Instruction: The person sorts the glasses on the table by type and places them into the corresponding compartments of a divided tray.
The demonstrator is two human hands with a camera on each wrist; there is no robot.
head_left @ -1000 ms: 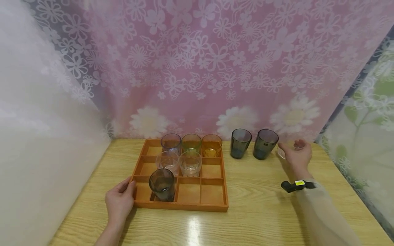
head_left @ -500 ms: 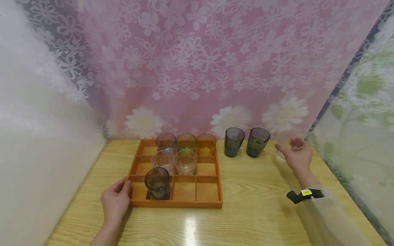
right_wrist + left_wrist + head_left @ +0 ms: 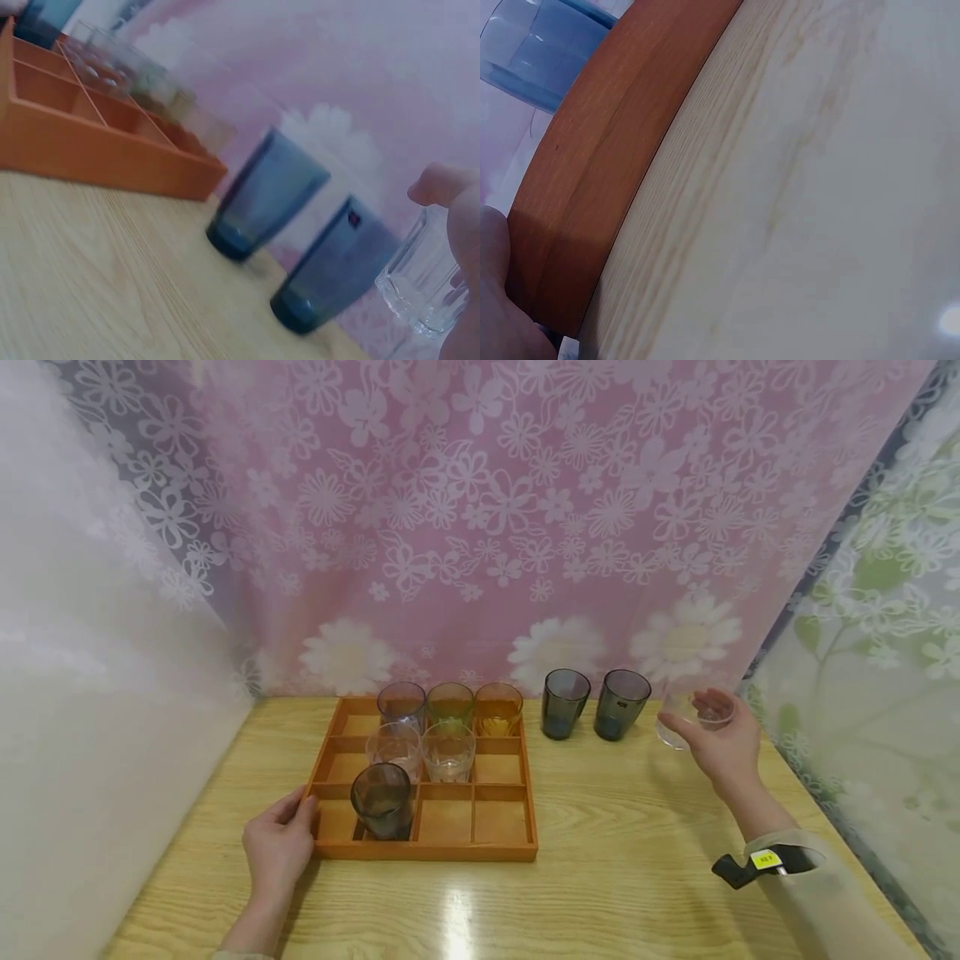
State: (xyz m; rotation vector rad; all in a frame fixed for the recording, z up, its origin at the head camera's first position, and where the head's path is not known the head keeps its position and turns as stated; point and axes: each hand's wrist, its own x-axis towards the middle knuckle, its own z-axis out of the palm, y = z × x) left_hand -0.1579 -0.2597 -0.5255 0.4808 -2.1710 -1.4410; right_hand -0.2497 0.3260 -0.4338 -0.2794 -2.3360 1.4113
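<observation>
My right hand [image 3: 723, 747] holds a clear glass [image 3: 672, 731] at the back right, its thumb and fingers curled round the sides. In the right wrist view that clear glass [image 3: 424, 289] appears against the curtain, partly covered by the hand. At the left, my left hand [image 3: 277, 843] grips the front left corner of a wooden compartment tray [image 3: 420, 853]. In the left wrist view, its thumb [image 3: 491, 247] lies against the tray wall [image 3: 615, 157]. A dark grey glass [image 3: 382, 802] stands in the tray's front row, second compartment from the left.
Two clear glasses [image 3: 448, 756] fill the tray's middle compartments. Behind them stand purple [image 3: 401, 703], green [image 3: 450, 703] and amber [image 3: 498, 710] glasses. Two dark glasses [image 3: 565, 706] stand on the table [image 3: 600, 860] between tray and right hand. A floral curtain [image 3: 465, 527] hangs behind.
The head view has shifted, moving the scene left. My right hand has drawn the clear glass slightly nearer to me relative to the dark glasses. The left hand stays at the tray corner.
</observation>
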